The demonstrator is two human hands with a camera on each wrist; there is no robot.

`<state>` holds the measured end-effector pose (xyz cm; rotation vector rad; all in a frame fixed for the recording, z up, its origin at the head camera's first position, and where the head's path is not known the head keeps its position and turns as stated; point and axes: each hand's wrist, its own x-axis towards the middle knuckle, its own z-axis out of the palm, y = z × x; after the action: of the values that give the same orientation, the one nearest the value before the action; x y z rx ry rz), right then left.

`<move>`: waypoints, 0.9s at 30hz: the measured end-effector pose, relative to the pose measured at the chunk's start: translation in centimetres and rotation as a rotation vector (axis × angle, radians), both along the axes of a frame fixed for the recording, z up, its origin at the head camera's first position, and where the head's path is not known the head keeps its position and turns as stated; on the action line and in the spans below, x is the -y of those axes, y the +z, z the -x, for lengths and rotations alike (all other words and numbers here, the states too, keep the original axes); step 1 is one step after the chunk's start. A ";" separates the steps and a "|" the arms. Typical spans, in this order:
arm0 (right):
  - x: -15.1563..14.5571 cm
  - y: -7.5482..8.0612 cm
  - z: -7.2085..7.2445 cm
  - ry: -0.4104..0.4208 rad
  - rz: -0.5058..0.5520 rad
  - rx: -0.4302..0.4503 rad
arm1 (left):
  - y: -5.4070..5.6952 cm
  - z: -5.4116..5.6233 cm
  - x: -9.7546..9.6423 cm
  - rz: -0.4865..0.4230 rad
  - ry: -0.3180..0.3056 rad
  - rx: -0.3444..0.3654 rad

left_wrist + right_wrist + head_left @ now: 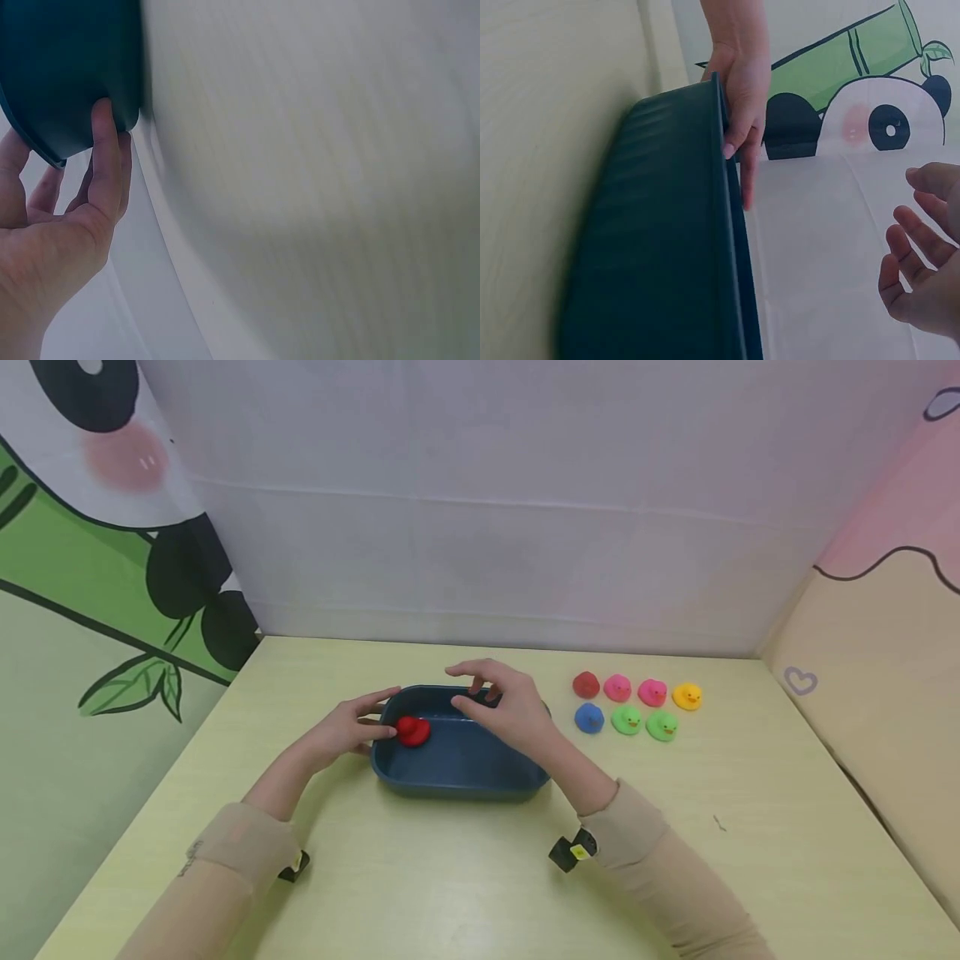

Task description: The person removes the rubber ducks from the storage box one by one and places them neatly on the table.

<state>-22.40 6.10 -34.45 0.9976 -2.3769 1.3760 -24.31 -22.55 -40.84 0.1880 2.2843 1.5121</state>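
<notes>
A dark blue rectangular tub [465, 756] rests on the table, with one red rubber duck [412, 732] inside near its left end. My left hand [347, 727] grips that end, its thumb over the rim beside the duck. In the left wrist view, fingers [109, 161] press against the tub's outer wall. Over the right half of the tub hovers my right hand [513, 706], palm turned inward, fingers loosely bent and thumb apart from them. Nothing lies between those fingers in the right wrist view, where the hand [930, 262] appears away from the rim.
Right of the tub, small ducks stand in two rows: a dark red one [586, 685], pinks [617, 687] and a yellow [687, 696] behind, a blue [589, 718] and greens [626, 719] in front. A pale wall sheet [487, 568] hangs behind the table [420, 877].
</notes>
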 end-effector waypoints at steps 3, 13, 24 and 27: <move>0.9 -0.7 0.0 0.000 0.003 0.017 | -0.1 0.0 0.1 0.006 -0.002 0.006; 3.6 -2.6 1.2 0.020 -0.008 0.072 | 0.0 0.0 0.3 -0.002 -0.016 -0.001; 6.2 -4.6 3.2 0.017 -0.087 0.197 | -0.1 0.2 0.6 -0.004 -0.044 -0.004; 6.6 -5.1 3.6 0.019 -0.131 0.214 | -0.1 0.1 0.6 -0.015 -0.049 0.002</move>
<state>-25.98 -0.48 -39.53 0.9496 -2.6502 1.4141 -24.44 -23.18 -40.98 0.2446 2.2510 1.5045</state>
